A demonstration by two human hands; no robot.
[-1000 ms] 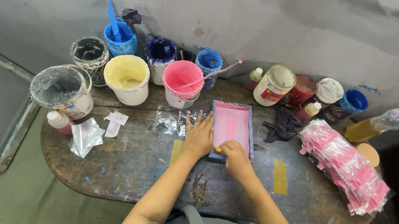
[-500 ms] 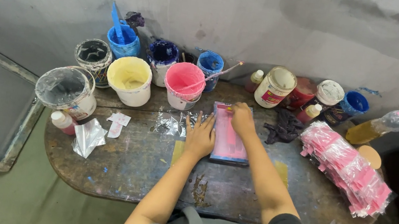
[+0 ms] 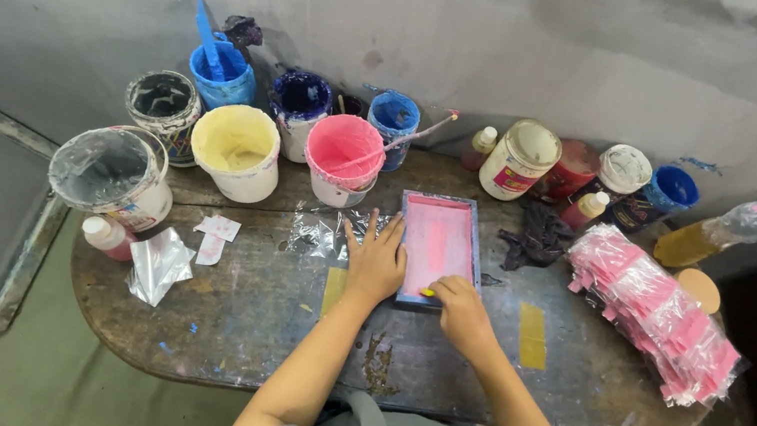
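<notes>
A small rectangular printing frame (image 3: 437,239) with a pink-stained mesh lies flat on the dark, paint-spattered table (image 3: 279,329). My left hand (image 3: 376,263) rests flat on the frame's left edge, fingers spread. My right hand (image 3: 456,309) is closed on a small yellow-edged scraper (image 3: 428,293) at the near end of the mesh. A stack of pink items in clear wrappers (image 3: 651,313) lies to the right.
Paint tubs line the back: a pink one (image 3: 343,155) with a stick, a pale yellow one (image 3: 237,150), several blue ones, a covered white one (image 3: 111,173). Jars, small bottles, a black rag (image 3: 536,238) and an oil bottle (image 3: 725,230) stand right. Paper scraps lie left.
My right hand went to the far end of the frame and has come back to the near end, drawing across the mesh. My left hand has stayed on the left edge.
</notes>
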